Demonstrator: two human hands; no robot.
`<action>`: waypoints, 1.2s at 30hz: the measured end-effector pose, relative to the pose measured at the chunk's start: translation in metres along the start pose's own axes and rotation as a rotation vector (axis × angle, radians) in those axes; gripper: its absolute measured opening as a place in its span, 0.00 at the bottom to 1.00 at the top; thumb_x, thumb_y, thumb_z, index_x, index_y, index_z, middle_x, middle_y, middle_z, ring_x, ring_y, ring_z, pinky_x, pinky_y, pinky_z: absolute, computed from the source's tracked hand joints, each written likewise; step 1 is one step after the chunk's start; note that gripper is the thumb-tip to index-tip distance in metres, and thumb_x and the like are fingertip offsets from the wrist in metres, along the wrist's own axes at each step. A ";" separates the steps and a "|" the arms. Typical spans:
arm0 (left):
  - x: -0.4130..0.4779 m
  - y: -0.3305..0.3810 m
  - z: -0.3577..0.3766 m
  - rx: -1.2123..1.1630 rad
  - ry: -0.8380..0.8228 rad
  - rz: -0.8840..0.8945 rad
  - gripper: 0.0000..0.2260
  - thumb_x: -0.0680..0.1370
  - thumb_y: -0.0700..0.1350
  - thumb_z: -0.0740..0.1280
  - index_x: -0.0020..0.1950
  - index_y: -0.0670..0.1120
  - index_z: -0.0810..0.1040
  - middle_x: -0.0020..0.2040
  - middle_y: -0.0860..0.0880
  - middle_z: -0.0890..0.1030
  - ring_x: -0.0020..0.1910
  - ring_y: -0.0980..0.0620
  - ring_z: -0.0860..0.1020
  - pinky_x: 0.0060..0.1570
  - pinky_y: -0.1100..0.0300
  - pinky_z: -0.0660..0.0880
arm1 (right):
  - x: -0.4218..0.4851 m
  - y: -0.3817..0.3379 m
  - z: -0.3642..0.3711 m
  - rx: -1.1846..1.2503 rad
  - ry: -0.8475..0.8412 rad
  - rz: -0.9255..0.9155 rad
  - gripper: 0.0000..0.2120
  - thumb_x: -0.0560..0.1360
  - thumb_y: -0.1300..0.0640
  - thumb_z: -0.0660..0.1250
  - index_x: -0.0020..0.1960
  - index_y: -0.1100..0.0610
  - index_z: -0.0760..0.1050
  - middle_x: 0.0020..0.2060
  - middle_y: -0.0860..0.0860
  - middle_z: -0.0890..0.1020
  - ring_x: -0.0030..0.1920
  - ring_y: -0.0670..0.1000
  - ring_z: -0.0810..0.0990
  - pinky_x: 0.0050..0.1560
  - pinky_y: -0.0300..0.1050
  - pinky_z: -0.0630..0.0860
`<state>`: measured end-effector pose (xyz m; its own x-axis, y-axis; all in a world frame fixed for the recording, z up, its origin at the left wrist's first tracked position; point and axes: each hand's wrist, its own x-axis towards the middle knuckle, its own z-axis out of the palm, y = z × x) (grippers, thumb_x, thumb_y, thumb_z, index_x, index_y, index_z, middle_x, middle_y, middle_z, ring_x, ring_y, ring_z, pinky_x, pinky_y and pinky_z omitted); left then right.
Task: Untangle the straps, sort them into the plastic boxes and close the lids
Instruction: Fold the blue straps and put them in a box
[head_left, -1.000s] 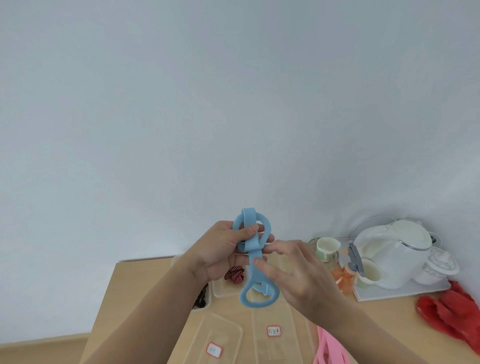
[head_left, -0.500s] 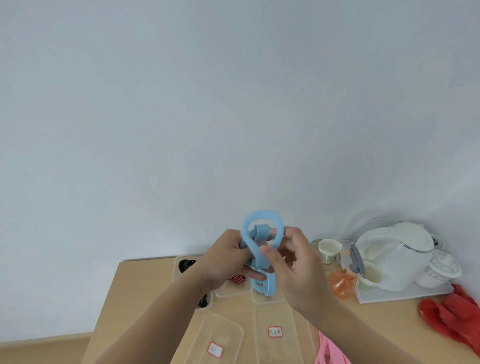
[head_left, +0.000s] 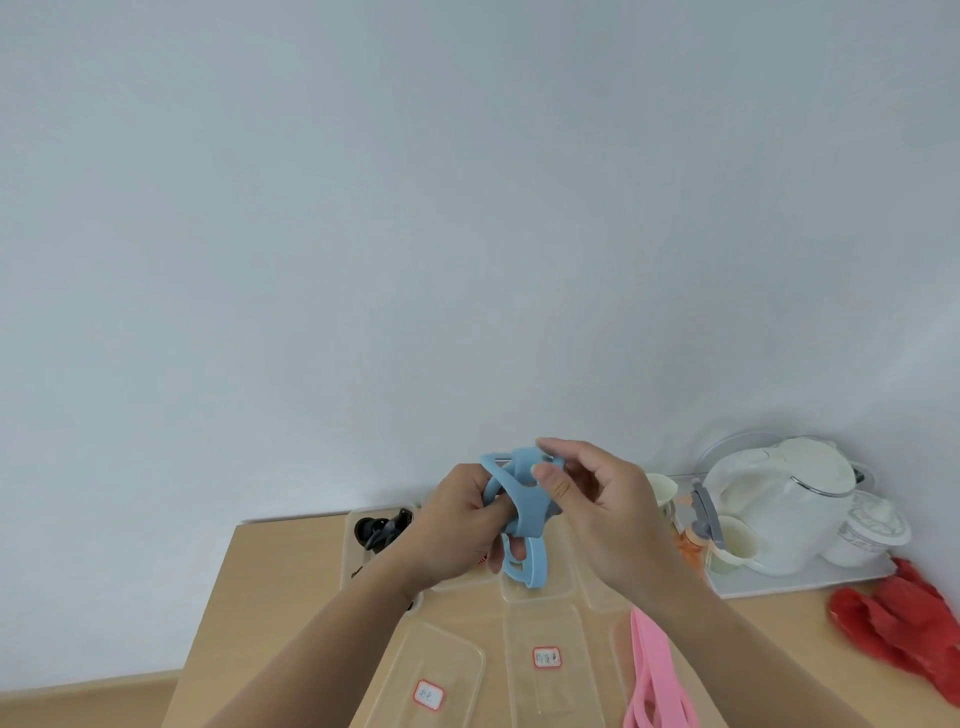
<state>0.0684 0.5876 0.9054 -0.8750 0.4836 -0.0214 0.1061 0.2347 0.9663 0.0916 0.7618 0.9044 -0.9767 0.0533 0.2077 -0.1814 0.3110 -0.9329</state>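
A row of clear plastic boxes stands open across the wooden table, partly hidden by the hands; the leftmost box holds a bunch of black straps; in the box next to it only a sliver of red shows by the left wrist, too hidden to tell what it is; the contents of the boxes further right cannot be made out. Nearer the person two clear lids lie flat on the table, the left lid and the right lid, each with a small red-edged label; the writing is too small to read. A pink strap lies at the near right, over the edge of another clear piece.

The blue strap is held up in the air above the middle boxes, touching neither box nor table. The left hand grips its middle with fingers curled round the band, and one finger pokes through the lower loop, which hangs down over a box. The right hand pinches the upper loop between thumb and forefinger; its other fingers are loosely bent and touch nothing.

To the right a white tray carries a white kettle, a white lidded pot, pale cups and a small orange bottle; a red cloth lies beside the tray at the table's right edge.
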 end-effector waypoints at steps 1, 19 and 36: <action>0.000 -0.001 0.001 -0.005 0.016 0.009 0.22 0.83 0.35 0.58 0.39 0.56 0.82 0.30 0.51 0.80 0.27 0.51 0.77 0.29 0.55 0.76 | 0.000 0.000 0.000 0.020 0.010 0.032 0.09 0.77 0.52 0.71 0.57 0.46 0.82 0.38 0.45 0.83 0.39 0.46 0.80 0.45 0.43 0.81; -0.007 -0.025 0.012 -0.241 0.133 -0.005 0.11 0.84 0.34 0.57 0.51 0.37 0.80 0.38 0.42 0.79 0.32 0.50 0.75 0.34 0.53 0.73 | -0.010 -0.011 -0.008 0.102 -0.046 0.318 0.10 0.71 0.49 0.77 0.42 0.56 0.87 0.27 0.49 0.81 0.25 0.40 0.74 0.32 0.31 0.70; -0.009 -0.037 0.019 -0.547 0.111 -0.146 0.16 0.83 0.31 0.58 0.45 0.43 0.82 0.44 0.47 0.84 0.41 0.47 0.75 0.39 0.59 0.73 | -0.039 0.048 0.020 -0.148 0.180 -0.134 0.26 0.75 0.31 0.64 0.40 0.54 0.83 0.42 0.44 0.80 0.37 0.48 0.79 0.35 0.39 0.74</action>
<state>0.0807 0.5904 0.8646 -0.9096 0.3809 -0.1658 -0.2534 -0.1923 0.9481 0.1183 0.7558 0.8459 -0.9066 0.1656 0.3881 -0.2766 0.4614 -0.8430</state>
